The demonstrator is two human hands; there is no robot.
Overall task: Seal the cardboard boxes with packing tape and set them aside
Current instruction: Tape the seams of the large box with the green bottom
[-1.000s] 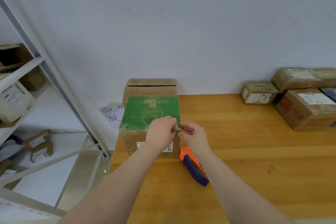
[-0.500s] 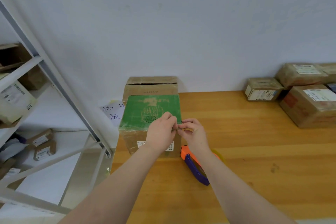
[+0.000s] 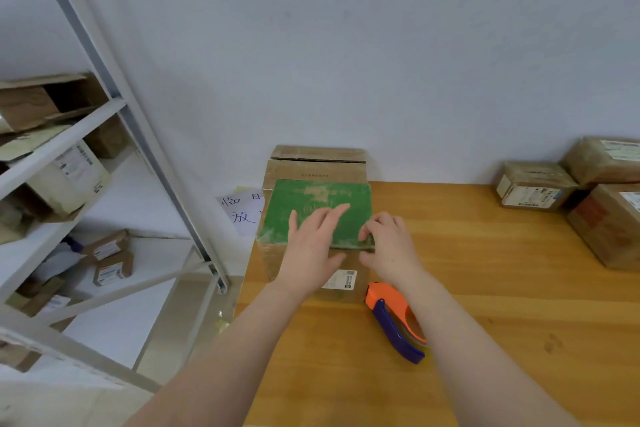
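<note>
A cardboard box with a green top stands at the left end of the wooden table. My left hand lies flat on the green top near its front edge, fingers straight. My right hand is at the box's front right corner, its fingers curled over the edge and pressing there. An orange and blue tape dispenser lies on the table just right of the box, below my right forearm. A taller cardboard box stands right behind the green one against the wall.
Several taped cardboard boxes sit at the table's far right against the wall. A metal shelf rack with more boxes stands to the left. A paper note with handwriting lies left of the green box.
Both hands were pinching something at the box's front right edge. Now my left hand has opened and lies flat on the green top, while my right hand presses the corner. The camera tilted slightly.
</note>
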